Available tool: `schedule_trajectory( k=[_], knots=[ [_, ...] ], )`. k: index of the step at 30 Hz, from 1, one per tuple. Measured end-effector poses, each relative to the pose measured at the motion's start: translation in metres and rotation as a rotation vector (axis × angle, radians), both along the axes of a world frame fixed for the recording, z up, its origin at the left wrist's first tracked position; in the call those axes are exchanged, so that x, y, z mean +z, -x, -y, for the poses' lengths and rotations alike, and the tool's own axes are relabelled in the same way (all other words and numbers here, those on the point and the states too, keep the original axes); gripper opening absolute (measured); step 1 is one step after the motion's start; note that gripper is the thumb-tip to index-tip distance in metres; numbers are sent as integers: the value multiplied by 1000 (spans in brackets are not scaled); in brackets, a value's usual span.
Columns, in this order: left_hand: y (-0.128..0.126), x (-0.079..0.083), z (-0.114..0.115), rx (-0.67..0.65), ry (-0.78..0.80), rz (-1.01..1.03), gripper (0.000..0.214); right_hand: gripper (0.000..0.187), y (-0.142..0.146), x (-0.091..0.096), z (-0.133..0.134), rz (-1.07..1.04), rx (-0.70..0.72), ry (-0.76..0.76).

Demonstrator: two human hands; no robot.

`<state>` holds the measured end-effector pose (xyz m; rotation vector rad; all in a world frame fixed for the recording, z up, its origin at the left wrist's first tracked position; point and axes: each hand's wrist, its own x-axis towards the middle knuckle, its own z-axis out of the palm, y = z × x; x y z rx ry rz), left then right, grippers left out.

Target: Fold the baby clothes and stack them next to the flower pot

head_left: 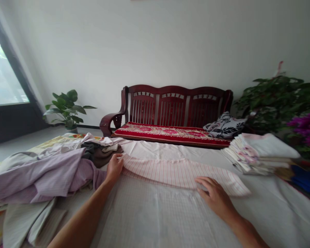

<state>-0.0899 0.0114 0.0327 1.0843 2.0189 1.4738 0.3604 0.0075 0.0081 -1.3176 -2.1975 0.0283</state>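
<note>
A pink and white striped cloth [175, 171] lies folded in a long band across the white sheet [155, 213] in front of me. My left hand [114, 167] rests on the band's left end, fingers curled over its edge. My right hand [214, 195] lies on the band's near right part, fingers spread and pressing it flat. Both forearms reach in from the bottom of the view.
A heap of lilac and grey clothes [41, 172] lies at my left. A stack of folded cloths [258, 153] stands at the right. Behind are a dark red wooden bench [170, 113] with a patterned cushion [224, 126], and potted plants [65, 108] on both sides.
</note>
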Motion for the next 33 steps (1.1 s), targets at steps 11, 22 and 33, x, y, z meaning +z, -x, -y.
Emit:
schedule_trajectory(
  k=[11,22,33],
  knots=[
    [-8,16,18,18,415,-842,43,16,6,9,7,-27,27,-23],
    [-47,-19,5,-620,-104,-1024,51,41,1,7,5,152,-194,-14],
    [-36,-30,6,-532,151,-1236,59,51,-57,-4,-12,328,-613,116]
  ],
)
